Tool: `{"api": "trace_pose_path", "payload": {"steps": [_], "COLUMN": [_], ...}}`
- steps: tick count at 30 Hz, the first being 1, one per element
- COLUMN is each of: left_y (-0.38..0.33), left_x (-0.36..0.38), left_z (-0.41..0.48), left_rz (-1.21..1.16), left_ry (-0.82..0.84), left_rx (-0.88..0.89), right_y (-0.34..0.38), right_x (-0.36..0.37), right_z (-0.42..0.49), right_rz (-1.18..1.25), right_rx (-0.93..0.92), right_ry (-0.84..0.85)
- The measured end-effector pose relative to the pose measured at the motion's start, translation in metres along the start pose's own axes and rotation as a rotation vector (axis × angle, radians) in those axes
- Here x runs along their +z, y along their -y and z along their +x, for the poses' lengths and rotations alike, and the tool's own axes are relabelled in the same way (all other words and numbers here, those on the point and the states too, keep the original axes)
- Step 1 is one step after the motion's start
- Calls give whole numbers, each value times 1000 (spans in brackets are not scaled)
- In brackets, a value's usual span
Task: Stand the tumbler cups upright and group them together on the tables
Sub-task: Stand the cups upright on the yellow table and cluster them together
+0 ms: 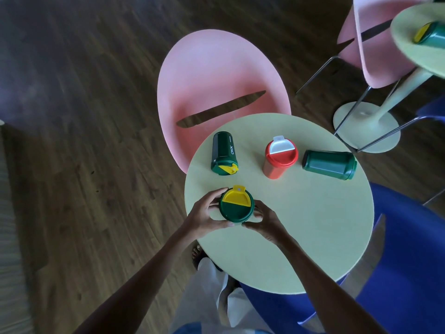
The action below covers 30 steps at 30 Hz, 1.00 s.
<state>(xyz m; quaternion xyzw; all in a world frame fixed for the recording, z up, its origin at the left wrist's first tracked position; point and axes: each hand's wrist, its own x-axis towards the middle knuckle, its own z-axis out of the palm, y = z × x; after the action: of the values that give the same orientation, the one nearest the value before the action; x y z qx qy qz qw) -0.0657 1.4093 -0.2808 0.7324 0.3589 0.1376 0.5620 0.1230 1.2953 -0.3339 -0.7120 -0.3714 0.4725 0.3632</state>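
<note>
Centrally, a round pale-green table point(301, 225) stands on dark wood floor point(84, 116). The left hand point(204, 215) and right hand point(265, 220) clasp an upright green tumbler point(237, 208), lid up.

The table point(313, 225) was pale yellow-green. The nearest cup point(236, 208) was dark green, its lid half yellow. The middle cup point(280, 157) was red with a white flap. The white-lettered cup point(224, 153) and the right cup point(330, 164) were dark green.
</note>
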Motion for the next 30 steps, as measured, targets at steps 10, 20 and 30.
{"api": "trace_pose_path", "payload": {"steps": [10,20,30], "left_y": [4,-17,20], "left_x": [3,-36,-65], "left_z": [-18,13,96], "left_rz": [-60,-64,52], "left_ry": [-77,-207,-111], "left_rx": [-64,-12,-15], "right_y": [0,85,115], "right_x": [-20,-53,-27], "right_z": [-21,3,86], "right_rz": [90,99,0], "right_rx": [21,-151,-73], "right_ry": [-96,-169,-69]}}
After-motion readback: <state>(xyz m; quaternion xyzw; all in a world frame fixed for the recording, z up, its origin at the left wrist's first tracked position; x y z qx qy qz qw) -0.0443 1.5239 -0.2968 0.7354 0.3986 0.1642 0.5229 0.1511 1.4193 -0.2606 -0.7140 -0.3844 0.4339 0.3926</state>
